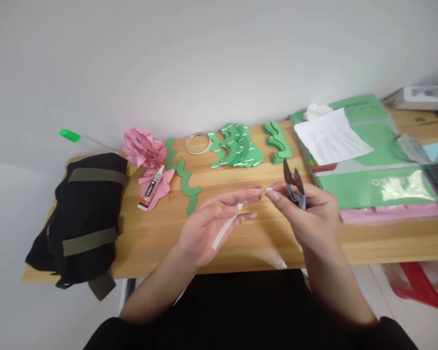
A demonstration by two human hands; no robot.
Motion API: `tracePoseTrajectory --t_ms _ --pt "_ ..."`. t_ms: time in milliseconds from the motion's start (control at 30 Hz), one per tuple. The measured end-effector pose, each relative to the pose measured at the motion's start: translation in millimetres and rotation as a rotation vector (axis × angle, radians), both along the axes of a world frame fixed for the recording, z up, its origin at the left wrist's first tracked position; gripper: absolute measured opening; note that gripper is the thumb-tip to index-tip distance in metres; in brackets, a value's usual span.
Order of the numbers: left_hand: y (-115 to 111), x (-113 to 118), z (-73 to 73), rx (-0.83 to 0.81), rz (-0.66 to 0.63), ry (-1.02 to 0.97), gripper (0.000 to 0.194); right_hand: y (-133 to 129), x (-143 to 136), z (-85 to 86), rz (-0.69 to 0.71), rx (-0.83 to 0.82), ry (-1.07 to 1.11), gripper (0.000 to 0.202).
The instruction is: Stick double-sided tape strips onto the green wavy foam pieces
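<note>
My left hand point(215, 221) is turned palm up over the front of the wooden table, and a white strip point(227, 226) lies across its palm, under the thumb. My right hand point(310, 214) is closed around small snips point(295, 182), whose dark blades point up and stand apart. Between its thumb and index finger it pinches a tiny white piece point(268, 190), close to my left fingertips. Behind the hands lie green wavy paper pieces with white strips point(237, 146), a stack of plain green ones point(277, 141) and a roll of tape point(198, 143).
On the left are a black bag point(91, 209), pink paper pieces point(144, 148), a glue tube point(151, 188) and loose green wavy strips point(186, 180). Green packages point(372, 180) with white tissue point(332, 136) lie on the right. A red stool point(419, 287) stands below the table.
</note>
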State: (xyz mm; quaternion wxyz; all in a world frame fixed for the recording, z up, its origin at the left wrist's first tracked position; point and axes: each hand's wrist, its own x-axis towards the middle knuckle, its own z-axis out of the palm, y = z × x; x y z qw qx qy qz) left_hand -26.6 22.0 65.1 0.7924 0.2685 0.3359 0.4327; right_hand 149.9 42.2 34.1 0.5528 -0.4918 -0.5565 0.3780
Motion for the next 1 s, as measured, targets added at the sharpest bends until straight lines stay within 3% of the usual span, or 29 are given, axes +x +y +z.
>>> tracePoseTrajectory --t_ms 367,633,733,833,1000 --pt "0.8 1.9 2.3 0.102 0.004 0.158 0.032 -0.2 0.0 1.0 -0.003 0.009 -0.039 0.009" --pt "3.1 1.0 -1.7 0.069 -0.015 0.106 0.029 -3.1 2.4 -1.2 0.048 0.083 -0.145 0.032" --pt "2.7 0.7 -4.4 0.034 -0.006 0.106 0.025 -3.8 2.5 -1.2 0.033 0.057 -0.121 0.023" --pt "3.6 0.8 -6.1 0.038 0.087 0.159 0.023 -3.8 2.8 -1.7 -0.013 0.028 -0.069 0.011" --pt "5.2 2.6 -5.7 0.059 0.09 0.178 0.026 -3.4 2.7 -3.9 0.006 0.04 -0.076 0.013"
